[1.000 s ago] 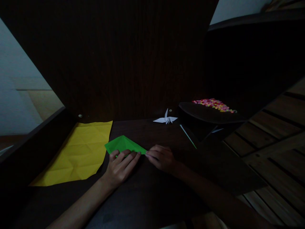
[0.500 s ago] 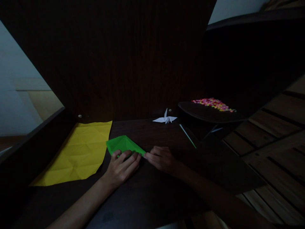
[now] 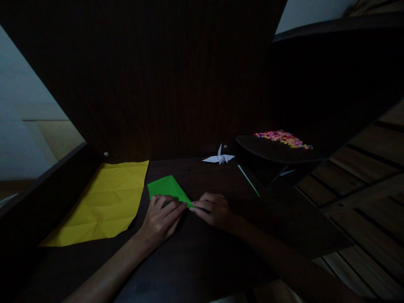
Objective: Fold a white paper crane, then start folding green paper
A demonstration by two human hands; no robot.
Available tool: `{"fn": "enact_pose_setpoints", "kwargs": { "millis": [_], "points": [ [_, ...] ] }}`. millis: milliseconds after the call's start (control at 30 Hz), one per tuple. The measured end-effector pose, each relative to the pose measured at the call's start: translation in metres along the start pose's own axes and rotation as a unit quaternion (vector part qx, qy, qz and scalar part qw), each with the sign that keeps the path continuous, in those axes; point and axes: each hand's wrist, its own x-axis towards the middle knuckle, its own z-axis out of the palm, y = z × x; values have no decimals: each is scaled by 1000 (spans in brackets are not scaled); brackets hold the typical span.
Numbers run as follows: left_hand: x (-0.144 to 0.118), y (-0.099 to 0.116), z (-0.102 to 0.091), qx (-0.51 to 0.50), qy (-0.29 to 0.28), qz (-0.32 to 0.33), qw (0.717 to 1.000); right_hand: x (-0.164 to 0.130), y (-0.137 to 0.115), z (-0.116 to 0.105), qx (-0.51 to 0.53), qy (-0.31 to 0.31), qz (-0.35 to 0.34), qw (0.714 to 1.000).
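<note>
A folded green paper lies on the dark wooden table in front of me. My left hand rests on its near edge, fingers pressing the paper flat. My right hand pinches the paper's near right tip, fingertips meeting those of the left hand. The near part of the paper is hidden under my fingers.
A creased yellow sheet lies at the left. A white paper crane stands at the back. A dark tray with several small coloured pieces sits at the right, a thin green strip beside it. A tall dark panel rises behind.
The green paper has been folded narrower: its left corner has come in to the right and it lies flatter. Both hands have stayed at its near edge.
</note>
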Motion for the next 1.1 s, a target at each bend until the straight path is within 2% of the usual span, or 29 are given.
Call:
{"fn": "enact_pose_setpoints", "kwargs": {
  "millis": [167, 533, 767, 933, 1100],
  "points": [
    [-3, -3, 0, 6, 5, 12, 1000, -1, 3, -2, -1, 2, -32, 999],
    [-3, -7, 0, 35, 15, 9, 999, 1, 1, -2, 25, 18, -44, 999],
    [-6, -23, -3, 68, 12, 21, 997, 7, -1, -13, 6, 28, 25, 999],
    [-5, -29, -7, 80, 16, 11, 997, 9, 0, -19, 74, 75, 85, 991],
    [-3, -24, -7, 30, 30, -26, 999, 9, 1, -15, 110, 83, 148, 979]
  ]
}}
